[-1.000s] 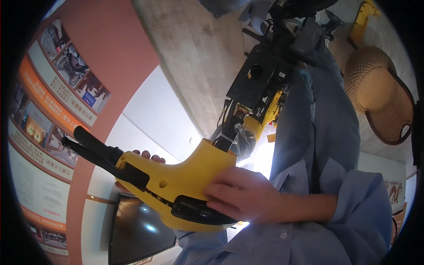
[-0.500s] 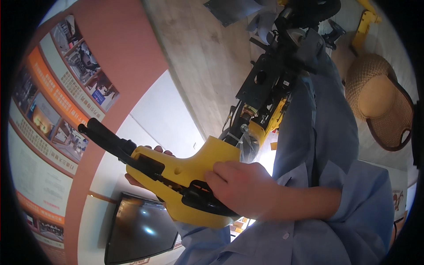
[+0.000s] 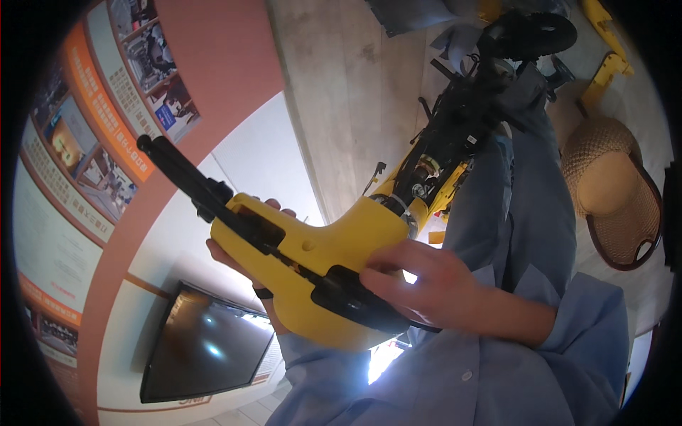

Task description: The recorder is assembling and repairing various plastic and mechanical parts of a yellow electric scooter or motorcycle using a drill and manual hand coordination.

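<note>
A yellow plastic handlebar cover lies across the middle of the view, tilted. A black handlebar grip sticks out of its far-left end. My left hand wraps round that end from behind, fingertips showing at both edges; its palm is hidden. At the cover's right side, my right hand is closed, with bent fingers at the edge of a black handlebar part set in the cover. A gap shows between its fingers. The cover meets the black frame of a small two-wheeler.
The frame runs alongside my legs to a black wheel. A woven tan cap and yellow parts lie at the right. At the left are a poster wall and a dark screen.
The view has shifted, and the frame and cover now sit farther right in it. My right hand has lifted slightly and its fingers have bent differently at the black part.
</note>
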{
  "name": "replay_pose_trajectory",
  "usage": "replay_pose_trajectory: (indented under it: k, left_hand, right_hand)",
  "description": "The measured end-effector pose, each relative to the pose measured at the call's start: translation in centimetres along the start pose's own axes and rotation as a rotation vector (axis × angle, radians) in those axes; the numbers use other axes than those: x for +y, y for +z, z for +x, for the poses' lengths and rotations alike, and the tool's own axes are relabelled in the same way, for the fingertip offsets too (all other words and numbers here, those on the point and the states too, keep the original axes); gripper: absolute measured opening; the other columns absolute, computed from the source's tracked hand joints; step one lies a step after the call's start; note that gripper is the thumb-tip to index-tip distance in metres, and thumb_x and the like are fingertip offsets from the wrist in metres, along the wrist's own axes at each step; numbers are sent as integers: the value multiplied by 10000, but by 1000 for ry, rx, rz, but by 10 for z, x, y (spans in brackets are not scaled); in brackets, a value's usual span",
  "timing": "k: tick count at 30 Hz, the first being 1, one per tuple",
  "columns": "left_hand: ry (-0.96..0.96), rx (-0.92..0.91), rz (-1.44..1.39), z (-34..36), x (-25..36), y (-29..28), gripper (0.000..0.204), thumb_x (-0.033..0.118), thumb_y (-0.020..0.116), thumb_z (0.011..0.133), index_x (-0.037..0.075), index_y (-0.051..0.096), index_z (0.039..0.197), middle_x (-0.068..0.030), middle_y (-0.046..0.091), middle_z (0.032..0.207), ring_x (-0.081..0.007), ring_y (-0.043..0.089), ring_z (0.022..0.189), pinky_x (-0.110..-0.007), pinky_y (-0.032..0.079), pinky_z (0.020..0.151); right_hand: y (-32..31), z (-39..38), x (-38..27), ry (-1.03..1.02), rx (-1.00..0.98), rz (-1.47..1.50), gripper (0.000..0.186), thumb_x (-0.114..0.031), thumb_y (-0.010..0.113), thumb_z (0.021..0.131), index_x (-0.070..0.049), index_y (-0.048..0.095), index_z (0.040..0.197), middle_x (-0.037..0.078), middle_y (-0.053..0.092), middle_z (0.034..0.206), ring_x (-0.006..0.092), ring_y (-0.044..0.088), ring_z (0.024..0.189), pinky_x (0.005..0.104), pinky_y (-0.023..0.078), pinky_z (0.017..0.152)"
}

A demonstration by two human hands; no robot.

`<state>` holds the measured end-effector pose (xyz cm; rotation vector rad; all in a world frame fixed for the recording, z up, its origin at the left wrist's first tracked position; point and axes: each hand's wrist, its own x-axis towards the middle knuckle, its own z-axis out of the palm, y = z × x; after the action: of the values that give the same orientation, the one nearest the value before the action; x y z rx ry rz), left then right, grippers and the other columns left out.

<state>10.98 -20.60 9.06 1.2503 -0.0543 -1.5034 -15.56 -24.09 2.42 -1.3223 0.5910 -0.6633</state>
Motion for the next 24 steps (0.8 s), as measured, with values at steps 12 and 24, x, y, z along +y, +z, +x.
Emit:
replay_pose_trajectory:
  k: [12, 24]
  left_hand:
    - [91, 44, 118, 4, -6, -7, 753, 723, 453, 856, 77, 620, 1205, -199, 685, 1029, -342, 705, 921, -429, 613, 731]
    - [72, -9, 140, 2, 0, -20, 713, 698, 478, 867, 91, 617, 1215, -201, 673, 1088, -338, 692, 979, -431, 604, 768]
  right_hand:
    - [5, -7, 13, -277, 157, -289, 306, -77, 694, 717, -153, 626, 1005, 35, 587, 1036, 130, 644, 758, 206, 520, 565]
    - [-1, -1, 17, -366, 98, -379, 299, -67, 714, 672, -160, 697, 956, 29, 598, 1038, 123, 607, 724, 199, 495, 552]
